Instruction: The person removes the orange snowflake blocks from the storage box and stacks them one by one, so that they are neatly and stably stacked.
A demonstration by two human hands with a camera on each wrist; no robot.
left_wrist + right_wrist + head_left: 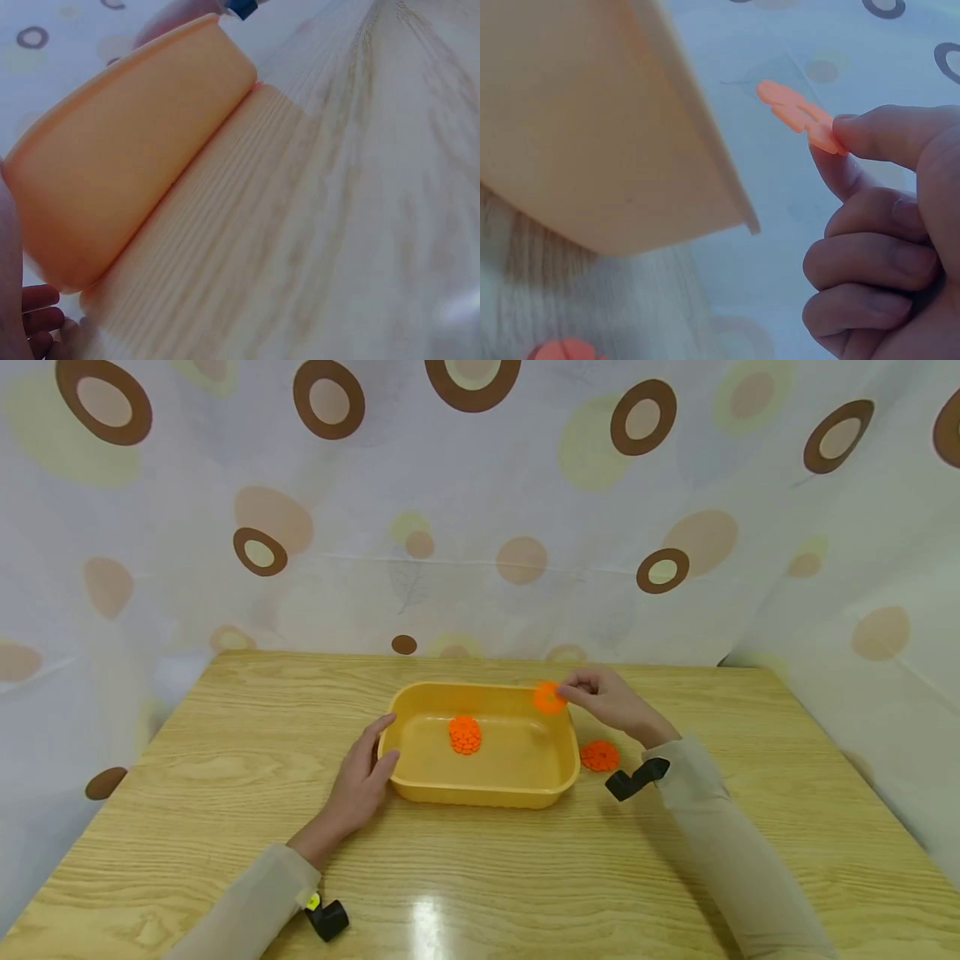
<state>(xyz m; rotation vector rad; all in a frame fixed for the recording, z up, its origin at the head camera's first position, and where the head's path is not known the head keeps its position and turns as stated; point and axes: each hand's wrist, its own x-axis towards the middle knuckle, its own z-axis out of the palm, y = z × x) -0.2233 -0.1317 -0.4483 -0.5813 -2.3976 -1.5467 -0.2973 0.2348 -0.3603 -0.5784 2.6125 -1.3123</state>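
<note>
A yellow plastic basin [480,797] stands on the wooden table. My left hand [360,777] grips its left end, thumb over the rim; in the left wrist view some fingers [41,319] curl beside the basin's lower end. My right hand [609,700] pinches an orange flower-shaped disc [550,697] between thumb and forefinger, over the basin's back right corner. The right wrist view shows the disc [799,116] almost edge-on, with the other fingers curled. Inside the basin lies a small overlapping heap of orange discs [465,735].
More orange discs [601,756] lie piled on the table [480,877] just right of the basin, below my right wrist. A cloth with brown rings [465,602] hangs behind the table's back edge. Black camera mounts [327,918] stick out from both wrists.
</note>
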